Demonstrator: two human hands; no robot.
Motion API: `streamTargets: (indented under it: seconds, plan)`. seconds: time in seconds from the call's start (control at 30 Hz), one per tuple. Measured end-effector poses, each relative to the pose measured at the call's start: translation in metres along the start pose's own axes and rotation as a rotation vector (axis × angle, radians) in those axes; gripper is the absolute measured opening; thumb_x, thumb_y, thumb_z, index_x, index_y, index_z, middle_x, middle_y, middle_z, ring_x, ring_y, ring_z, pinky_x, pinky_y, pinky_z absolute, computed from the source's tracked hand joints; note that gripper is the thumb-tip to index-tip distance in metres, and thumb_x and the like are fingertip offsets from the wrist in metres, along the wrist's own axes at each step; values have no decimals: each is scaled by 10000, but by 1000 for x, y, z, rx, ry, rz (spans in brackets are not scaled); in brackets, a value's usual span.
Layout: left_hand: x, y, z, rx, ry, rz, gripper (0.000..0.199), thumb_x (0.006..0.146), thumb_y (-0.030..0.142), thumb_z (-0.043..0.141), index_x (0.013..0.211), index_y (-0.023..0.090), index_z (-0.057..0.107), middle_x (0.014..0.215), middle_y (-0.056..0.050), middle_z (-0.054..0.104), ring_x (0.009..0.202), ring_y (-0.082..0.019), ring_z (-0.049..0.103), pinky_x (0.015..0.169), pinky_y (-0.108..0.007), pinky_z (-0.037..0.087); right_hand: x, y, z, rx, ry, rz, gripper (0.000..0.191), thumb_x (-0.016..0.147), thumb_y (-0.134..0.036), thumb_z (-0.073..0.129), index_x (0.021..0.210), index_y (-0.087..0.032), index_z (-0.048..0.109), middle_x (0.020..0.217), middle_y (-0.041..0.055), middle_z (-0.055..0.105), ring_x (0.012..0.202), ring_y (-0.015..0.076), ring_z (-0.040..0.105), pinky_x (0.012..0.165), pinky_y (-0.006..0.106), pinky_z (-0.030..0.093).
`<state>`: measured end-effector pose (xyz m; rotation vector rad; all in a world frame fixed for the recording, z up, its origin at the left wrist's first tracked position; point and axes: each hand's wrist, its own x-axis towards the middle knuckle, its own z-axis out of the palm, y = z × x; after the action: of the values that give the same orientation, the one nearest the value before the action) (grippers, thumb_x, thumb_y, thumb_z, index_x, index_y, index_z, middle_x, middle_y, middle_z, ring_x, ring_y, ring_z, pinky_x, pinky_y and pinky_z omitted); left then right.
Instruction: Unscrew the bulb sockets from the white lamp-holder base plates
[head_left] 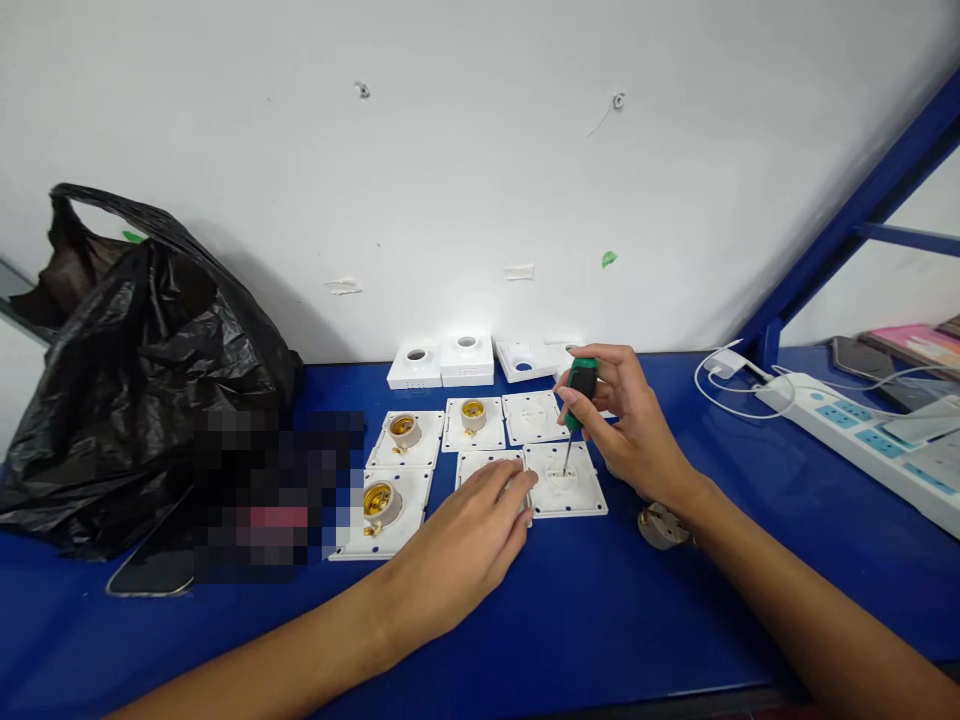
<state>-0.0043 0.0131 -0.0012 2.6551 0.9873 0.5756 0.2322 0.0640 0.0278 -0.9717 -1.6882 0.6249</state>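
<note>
My right hand (630,430) grips the green and black handle of a screwdriver (582,380). Its shaft points down, with the tip at the raised centre of a square white base plate (585,498). My left hand (472,530) lies palm down over a neighbouring white plate (472,463), fingers extended, fingertips at the left edge of the plate under the screwdriver. Left of it, three plates carry round lamp sockets with brass-coloured insides, such as the front socket (382,503). Behind my hands lies another bare plate (529,415). A loose lamp socket (661,527) sits below my right wrist.
White square covers (466,365) with round holes line the wall. At left are a black plastic bag (150,370), a phone (154,560) and a blurred patch. A white power strip (862,440) with cables lies right, beside a blue metal frame (840,230). The tabletop (540,620) is blue.
</note>
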Motion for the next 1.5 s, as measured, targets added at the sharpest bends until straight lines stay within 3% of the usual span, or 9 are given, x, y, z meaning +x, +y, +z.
streamTargets:
  seconds: [0.2, 0.47, 0.73, 0.87, 1.0, 1.1, 1.23, 1.37, 1.5]
  plan:
    - [0, 2, 3, 88, -20, 54, 314, 1097, 184, 637, 1401, 127, 580, 1446, -198, 589, 1374, -356, 628, 1135, -510, 591, 0, 4, 2, 54, -50, 89, 343, 1055, -423, 667, 1325, -305, 490, 941, -18, 643, 676, 158, 744, 575, 301, 613]
    - [3, -1, -2, 168, -39, 120, 107, 1074, 231, 716, 1148, 162, 678, 1289, -156, 640, 1203, -341, 690, 1023, -494, 625, -2, -2, 2, -93, -53, -13, 348, 1022, -392, 713, 1322, -288, 571, 1002, 25, 712, 865, 210, 743, 698, 344, 577]
    - [5, -7, -8, 254, -7, 86, 198, 1063, 301, 749, 1194, 171, 678, 1291, -147, 653, 1206, -358, 671, 1028, -513, 597, -5, -2, 4, -153, -42, -106, 331, 1052, -370, 690, 1351, -313, 561, 1013, 17, 718, 915, 216, 740, 701, 338, 561]
    - [15, -25, -25, 352, 74, 1, 215, 1117, 345, 652, 1243, 171, 653, 1322, -146, 657, 1135, -345, 691, 996, -514, 586, -7, -3, 3, -197, -50, -146, 344, 1049, -369, 701, 1362, -334, 564, 1027, 11, 703, 872, 203, 723, 683, 335, 543]
    - [32, -50, -43, 384, 142, -143, 220, 1129, 326, 568, 1251, 151, 623, 1176, -128, 679, 984, -328, 702, 863, -478, 589, -7, -7, 0, -239, -38, -187, 335, 1056, -374, 686, 1362, -335, 557, 1065, 15, 688, 795, 178, 684, 644, 332, 510]
    - [45, -66, -48, 393, 124, -199, 287, 1118, 401, 550, 1267, 166, 621, 1201, -132, 694, 965, -305, 703, 837, -427, 576, -5, -10, -3, -254, -24, -208, 333, 1071, -382, 655, 1377, -330, 537, 1049, 16, 688, 780, 179, 679, 624, 332, 493]
    - [59, -75, -51, 369, 43, -211, 294, 1083, 454, 558, 1117, 183, 667, 1071, -106, 738, 924, -299, 717, 762, -377, 562, -2, -12, -6, -268, -39, -203, 315, 1058, -398, 676, 1338, -326, 551, 994, -4, 690, 708, 152, 634, 612, 319, 500]
    - [64, -68, -64, 334, 71, -215, 310, 1112, 455, 487, 1097, 186, 641, 1077, -120, 733, 929, -308, 712, 754, -395, 553, 0, -13, -7, -284, -18, -193, 290, 1013, -396, 723, 1261, -322, 593, 875, -37, 652, 603, 128, 557, 580, 316, 478]
    - [51, -34, -72, 268, 110, -135, 335, 1140, 495, 483, 1214, 193, 607, 1143, -96, 702, 982, -282, 700, 853, -415, 569, 3, -15, -8, -273, 165, -173, 274, 1008, -377, 697, 1241, -305, 575, 855, -29, 636, 613, 144, 550, 594, 341, 477]
